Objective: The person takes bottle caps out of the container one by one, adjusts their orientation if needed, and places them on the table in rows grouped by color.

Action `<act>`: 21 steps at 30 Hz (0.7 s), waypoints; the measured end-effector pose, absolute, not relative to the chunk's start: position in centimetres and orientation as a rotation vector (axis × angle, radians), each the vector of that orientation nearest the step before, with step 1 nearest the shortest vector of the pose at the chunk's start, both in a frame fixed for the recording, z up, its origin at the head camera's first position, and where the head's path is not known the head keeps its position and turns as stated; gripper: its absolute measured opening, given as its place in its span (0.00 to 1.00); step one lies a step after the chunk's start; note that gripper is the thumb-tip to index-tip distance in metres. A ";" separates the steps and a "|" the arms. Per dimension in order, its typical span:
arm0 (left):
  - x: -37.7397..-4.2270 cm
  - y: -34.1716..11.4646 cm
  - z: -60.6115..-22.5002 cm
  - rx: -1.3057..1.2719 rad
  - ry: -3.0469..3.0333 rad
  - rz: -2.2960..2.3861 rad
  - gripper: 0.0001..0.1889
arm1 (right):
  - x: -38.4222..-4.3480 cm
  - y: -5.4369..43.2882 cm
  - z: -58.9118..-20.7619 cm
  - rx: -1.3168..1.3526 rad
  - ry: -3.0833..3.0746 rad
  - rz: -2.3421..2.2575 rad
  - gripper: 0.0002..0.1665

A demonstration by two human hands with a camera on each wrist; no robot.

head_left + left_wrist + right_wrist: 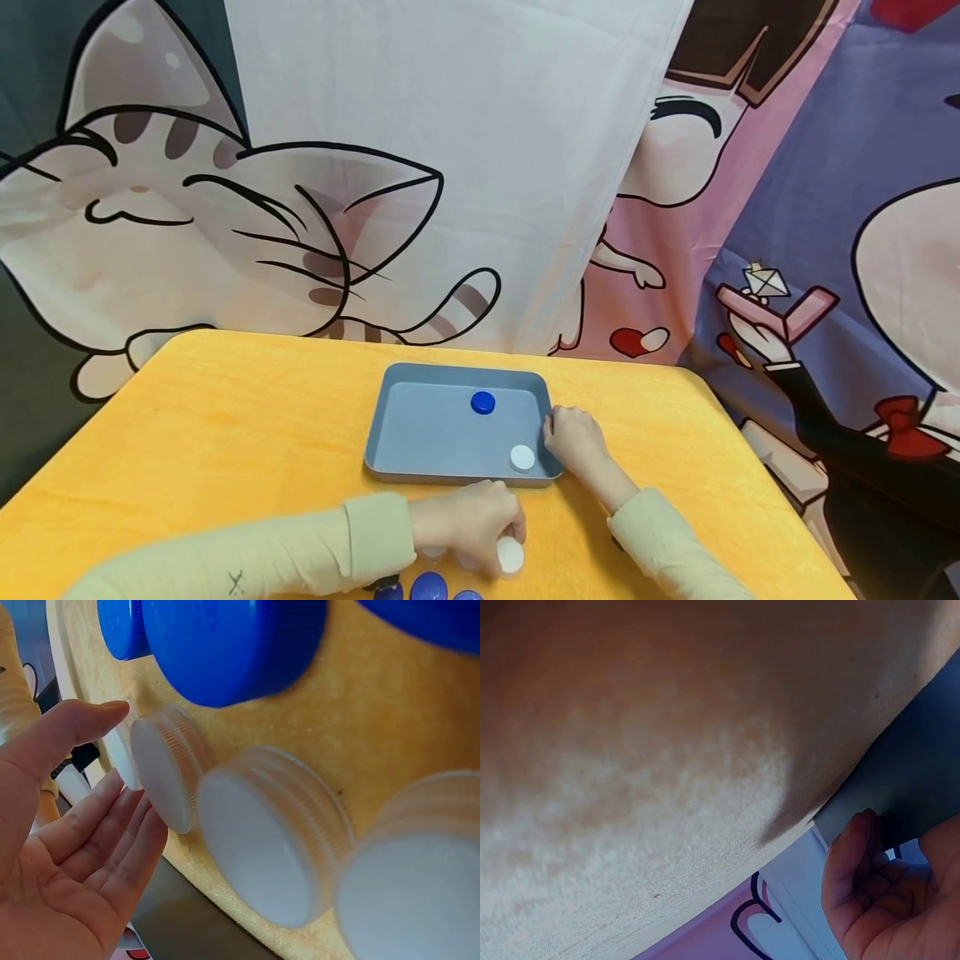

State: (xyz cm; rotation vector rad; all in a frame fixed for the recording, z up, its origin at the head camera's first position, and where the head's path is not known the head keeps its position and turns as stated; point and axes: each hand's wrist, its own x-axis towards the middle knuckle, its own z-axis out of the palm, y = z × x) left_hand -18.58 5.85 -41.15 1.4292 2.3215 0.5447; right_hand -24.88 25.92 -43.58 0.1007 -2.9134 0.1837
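My left hand (480, 521) is just in front of the grey-blue tray (435, 425), pinching a white bottle cap (510, 556) between thumb and fingers. In the left wrist view that white cap (124, 754) shows edge-on by the fingertips of the left hand (82, 847), with more white caps (255, 844) in a row beside it. At the tray's right side, my right hand (577, 442) grips the rim with curled fingers. Inside the tray are a blue cap (483, 402) near the back and a white cap (522, 457) at the front right corner.
Several blue caps (429, 587) lie on the yellow tablecloth (270, 417) at the near edge of the head view, partly cut off. Behind the table hangs a printed cloth (450, 100) with cartoon figures.
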 end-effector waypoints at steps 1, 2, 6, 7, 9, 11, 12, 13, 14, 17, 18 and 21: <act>-18.5 5.9 -41.2 1.424 2.323 0.545 0.11 | -24.9 25.9 -43.6 0.102 -2.912 0.187 0.15; -18.5 5.9 -41.2 1.418 2.323 0.545 0.12 | -24.9 25.9 -43.5 0.103 -2.912 0.188 0.15; -18.5 5.9 -41.3 1.416 2.333 0.535 0.12 | -24.9 25.9 -43.5 0.103 -2.906 0.191 0.14; -18.5 5.9 -41.3 1.410 2.334 0.534 0.12 | -24.9 26.0 -43.5 0.105 -2.905 0.189 0.14; -18.5 6.0 -41.3 1.403 2.337 0.536 0.12 | -24.9 26.0 -43.6 0.105 -2.904 0.184 0.14; -18.5 5.9 -41.3 1.384 2.333 0.545 0.13 | -25.0 26.0 -43.6 0.108 -2.901 0.183 0.14; -18.5 5.9 -41.3 1.381 2.331 0.545 0.13 | -25.0 26.0 -43.6 0.108 -2.901 0.184 0.14; -18.5 5.9 -41.2 1.382 2.330 0.545 0.13 | -25.0 26.0 -43.6 0.108 -2.902 0.183 0.14; -18.5 5.9 -41.2 1.385 2.328 0.544 0.13 | -25.0 25.9 -43.6 0.106 -2.903 0.183 0.14; -18.7 5.9 -41.1 1.392 2.314 0.543 0.15 | -24.9 26.0 -43.6 0.106 -2.906 0.181 0.14; -18.8 5.8 -41.0 1.398 2.315 0.544 0.15 | -24.9 26.0 -43.6 0.107 -2.907 0.182 0.14; -19.1 5.7 -40.6 1.415 2.315 0.554 0.18 | -24.9 25.9 -43.7 0.116 -2.899 0.176 0.14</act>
